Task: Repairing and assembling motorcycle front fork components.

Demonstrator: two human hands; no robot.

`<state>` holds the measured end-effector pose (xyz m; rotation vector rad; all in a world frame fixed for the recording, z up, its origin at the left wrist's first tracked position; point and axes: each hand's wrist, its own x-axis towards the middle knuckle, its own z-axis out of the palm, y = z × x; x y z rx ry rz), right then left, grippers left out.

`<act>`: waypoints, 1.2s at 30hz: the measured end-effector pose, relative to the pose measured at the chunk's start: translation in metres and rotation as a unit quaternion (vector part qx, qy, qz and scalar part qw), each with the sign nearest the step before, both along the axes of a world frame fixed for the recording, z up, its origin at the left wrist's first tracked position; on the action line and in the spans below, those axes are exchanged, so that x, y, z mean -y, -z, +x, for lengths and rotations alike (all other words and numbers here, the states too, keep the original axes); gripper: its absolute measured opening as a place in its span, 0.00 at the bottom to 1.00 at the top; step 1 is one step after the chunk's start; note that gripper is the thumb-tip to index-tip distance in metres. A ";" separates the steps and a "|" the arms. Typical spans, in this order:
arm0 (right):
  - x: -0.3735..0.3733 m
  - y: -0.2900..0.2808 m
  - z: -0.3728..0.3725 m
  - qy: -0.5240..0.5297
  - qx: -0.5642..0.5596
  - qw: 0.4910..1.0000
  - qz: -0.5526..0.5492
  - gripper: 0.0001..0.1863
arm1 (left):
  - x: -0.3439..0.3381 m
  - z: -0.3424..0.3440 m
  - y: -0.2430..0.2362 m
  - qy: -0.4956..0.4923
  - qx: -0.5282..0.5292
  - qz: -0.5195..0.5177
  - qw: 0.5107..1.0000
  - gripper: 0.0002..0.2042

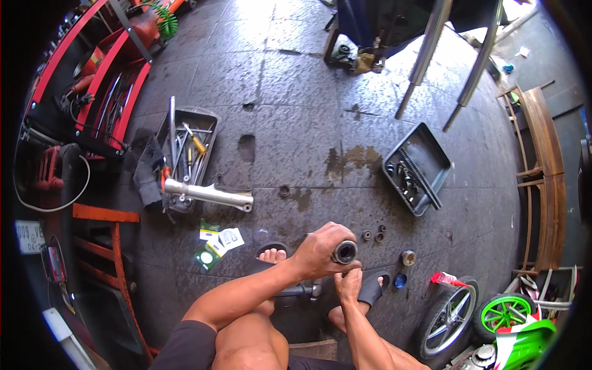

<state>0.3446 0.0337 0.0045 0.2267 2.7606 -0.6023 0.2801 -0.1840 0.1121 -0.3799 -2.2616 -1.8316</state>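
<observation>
Low at the centre, my left hand [322,250] grips a metal fork tube [345,251], whose open round end faces up toward me. My right hand [349,283] is closed just below it, apparently on the same tube, mostly hidden by my fingers. Under my left forearm lies a dark rod-like part [293,292] between my sandaled feet. Small rings [380,234], a tin [407,258] and a blue cap [399,281] lie to the right. Green and white packets [211,253] lie to the left.
Tool tray [197,135] with a silver fork leg [209,194] across it, parts tray [435,151], hanging fork tubes [472,80], red tool cart [132,102], orange chair [106,216], wooden bench [542,172], wheel [435,336] and green motorbike [527,345] surround me on the tiled floor.
</observation>
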 end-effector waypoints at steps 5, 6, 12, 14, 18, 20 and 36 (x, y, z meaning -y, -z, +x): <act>0.011 -0.004 0.072 0.268 0.206 0.912 -0.234 0.31 | -0.001 0.004 0.001 -0.006 -0.005 0.004 1.000 0.25; 0.022 -0.009 0.087 0.402 0.354 0.774 -0.338 0.36 | -0.002 0.004 0.001 -0.007 -0.001 -0.001 1.000 0.25; 0.103 0.034 0.128 0.559 0.267 0.502 -0.603 0.27 | 0.000 0.007 -0.001 -0.005 0.008 -0.027 1.000 0.27; 0.094 0.034 0.124 0.585 0.245 0.493 -0.596 0.17 | 0.004 0.006 -0.001 0.005 -0.002 -0.022 1.000 0.27; 0.037 -0.029 0.108 0.415 0.255 0.752 -0.443 0.06 | 0.009 0.002 0.004 0.029 -0.032 0.003 0.999 0.23; 0.013 -0.078 0.101 0.276 0.150 0.895 -0.316 0.22 | 0.010 0.001 0.006 0.054 -0.039 0.015 0.998 0.21; 0.033 -0.268 -0.010 -0.085 -0.019 0.981 -0.175 0.27 | 0.008 0.003 0.007 0.070 -0.034 -0.030 0.997 0.23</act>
